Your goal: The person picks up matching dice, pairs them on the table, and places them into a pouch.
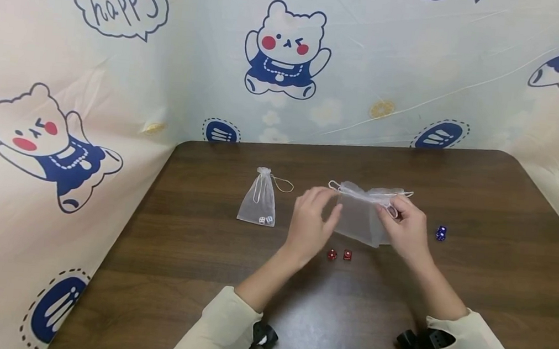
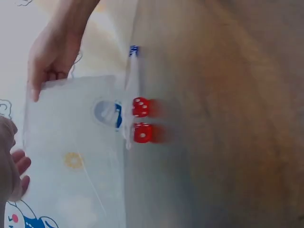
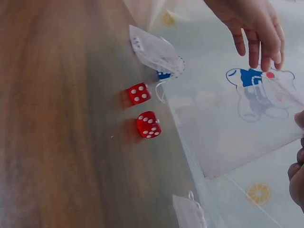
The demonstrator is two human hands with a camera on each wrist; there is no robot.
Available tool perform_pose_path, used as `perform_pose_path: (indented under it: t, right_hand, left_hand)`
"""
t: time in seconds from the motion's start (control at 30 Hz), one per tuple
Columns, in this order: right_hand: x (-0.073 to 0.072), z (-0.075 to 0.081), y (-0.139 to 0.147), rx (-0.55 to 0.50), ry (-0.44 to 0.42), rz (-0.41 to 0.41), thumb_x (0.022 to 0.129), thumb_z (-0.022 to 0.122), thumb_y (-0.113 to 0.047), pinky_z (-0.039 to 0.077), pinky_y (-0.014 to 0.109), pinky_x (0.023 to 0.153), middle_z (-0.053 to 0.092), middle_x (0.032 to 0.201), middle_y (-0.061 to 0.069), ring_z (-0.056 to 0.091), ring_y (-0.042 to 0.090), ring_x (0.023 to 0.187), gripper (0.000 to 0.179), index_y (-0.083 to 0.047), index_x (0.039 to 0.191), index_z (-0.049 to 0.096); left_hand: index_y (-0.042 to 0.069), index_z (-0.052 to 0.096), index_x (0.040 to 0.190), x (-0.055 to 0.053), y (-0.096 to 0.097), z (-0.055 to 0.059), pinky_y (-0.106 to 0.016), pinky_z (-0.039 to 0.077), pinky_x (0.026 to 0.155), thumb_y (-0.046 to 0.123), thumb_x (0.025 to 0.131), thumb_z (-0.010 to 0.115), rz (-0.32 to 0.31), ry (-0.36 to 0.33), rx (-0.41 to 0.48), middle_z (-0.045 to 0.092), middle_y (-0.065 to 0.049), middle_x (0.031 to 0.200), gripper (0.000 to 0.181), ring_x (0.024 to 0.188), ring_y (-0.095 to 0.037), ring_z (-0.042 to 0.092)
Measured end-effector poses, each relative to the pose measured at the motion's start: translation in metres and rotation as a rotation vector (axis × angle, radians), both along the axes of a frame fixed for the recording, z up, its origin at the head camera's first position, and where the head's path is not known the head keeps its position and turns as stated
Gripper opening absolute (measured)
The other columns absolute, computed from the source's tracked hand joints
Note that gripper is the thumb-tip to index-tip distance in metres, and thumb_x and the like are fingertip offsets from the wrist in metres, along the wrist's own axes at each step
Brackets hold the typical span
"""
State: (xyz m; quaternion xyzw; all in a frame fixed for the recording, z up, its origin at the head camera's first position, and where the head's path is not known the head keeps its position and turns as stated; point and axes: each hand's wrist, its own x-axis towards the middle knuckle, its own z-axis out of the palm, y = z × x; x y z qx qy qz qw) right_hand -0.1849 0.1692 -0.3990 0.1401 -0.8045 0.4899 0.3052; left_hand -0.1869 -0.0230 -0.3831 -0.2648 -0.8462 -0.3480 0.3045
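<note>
A sheer white organza drawstring bag (image 1: pixel 360 220) hangs upright, its mouth at the top. My right hand (image 1: pixel 406 230) pinches the bag's upper right edge between thumb and fingers. Beside the bag's upper left corner is my left hand (image 1: pixel 310 221), fingers spread and slightly bent, holding nothing. The right wrist view shows that left hand (image 3: pixel 259 33) apart from the fabric. Two red dice (image 1: pixel 339 254) lie on the table just in front of the bag. In the left wrist view the bag (image 2: pixel 71 114) looks flat and see-through.
To the left lies another organza bag (image 1: pixel 259 200), drawn closed, with two white dice (image 1: pixel 265 220) inside. Blue dice (image 1: pixel 441 233) sit to the right of my right hand. Part of a further white bag (image 3: pixel 187 211) shows at the right wrist view's lower edge. The brown table (image 1: pixel 166 275) meets a printed curtain.
</note>
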Motion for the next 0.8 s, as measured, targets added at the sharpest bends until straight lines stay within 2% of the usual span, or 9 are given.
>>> perform_pose_path:
  t: [0.1,0.17,0.27,0.37,0.5,0.63,0.8]
  right_hand:
    - [0.0028,-0.0019,-0.0009,0.096,0.119,0.048,0.073,0.068,0.010,0.033,0.019,0.057,0.051,0.067,0.003,0.041,0.007,0.064,0.009,0.003,0.075,0.064]
    - [0.0037,-0.0030,-0.0012,0.159,0.197,0.081,0.069,0.069,0.013,0.034,0.022,0.060,0.054,0.068,0.003,0.042,0.011,0.066,0.014,0.004,0.079,0.066]
    - [0.0041,-0.0033,-0.0018,0.242,0.294,0.138,0.065,0.069,0.016,0.034,0.026,0.062,0.055,0.068,0.003,0.043,0.016,0.066,0.020,0.003,0.079,0.066]
    - [0.0043,-0.0032,-0.0022,0.305,0.362,0.184,0.063,0.068,0.015,0.034,0.028,0.061,0.056,0.070,0.003,0.044,0.019,0.067,0.021,0.001,0.079,0.066]
    - [0.0036,-0.0037,-0.0034,0.332,0.411,0.197,0.064,0.066,0.012,0.033,0.030,0.059,0.055,0.069,0.003,0.043,0.021,0.066,0.020,0.001,0.080,0.066]
    - [0.0030,-0.0051,-0.0032,0.339,0.407,0.157,0.063,0.067,0.012,0.034,0.031,0.059,0.056,0.070,0.004,0.044,0.022,0.066,0.020,0.001,0.080,0.066]
    - [0.0024,-0.0079,-0.0012,0.371,0.377,0.109,0.064,0.070,0.011,0.034,0.031,0.058,0.056,0.071,0.006,0.044,0.022,0.067,0.020,0.002,0.082,0.066]
  left_hand:
    - [0.005,0.062,0.096,-0.0011,-0.0011,0.0036,-0.035,0.039,0.084,0.010,0.083,0.064,-0.007,-0.111,0.124,0.058,-0.007,0.103,0.014,0.096,-0.020,0.052]
    - [0.006,0.063,0.091,-0.0014,-0.0020,0.0046,-0.037,0.038,0.087,0.010,0.083,0.064,-0.015,-0.172,0.153,0.058,-0.007,0.103,0.009,0.097,-0.021,0.051]
    - [0.008,0.067,0.086,-0.0017,-0.0037,0.0049,-0.036,0.038,0.087,0.013,0.084,0.063,-0.011,-0.243,0.120,0.060,-0.006,0.104,0.007,0.098,-0.020,0.052]
    - [0.010,0.072,0.086,-0.0007,-0.0055,0.0049,-0.034,0.038,0.082,0.017,0.085,0.062,0.003,-0.296,0.043,0.064,-0.001,0.101,0.013,0.094,-0.017,0.053]
    - [0.011,0.075,0.087,0.0001,-0.0064,0.0037,-0.032,0.037,0.077,0.018,0.084,0.063,-0.001,-0.306,-0.038,0.068,0.004,0.095,0.015,0.089,-0.013,0.056]
    - [0.011,0.074,0.087,0.0002,-0.0058,0.0022,-0.031,0.036,0.075,0.017,0.081,0.065,-0.005,-0.274,-0.073,0.069,0.005,0.093,0.012,0.084,-0.012,0.057]
    - [0.012,0.073,0.087,0.0014,-0.0053,0.0017,-0.029,0.036,0.074,0.017,0.079,0.066,0.024,-0.251,-0.131,0.068,0.005,0.087,0.011,0.077,-0.010,0.054]
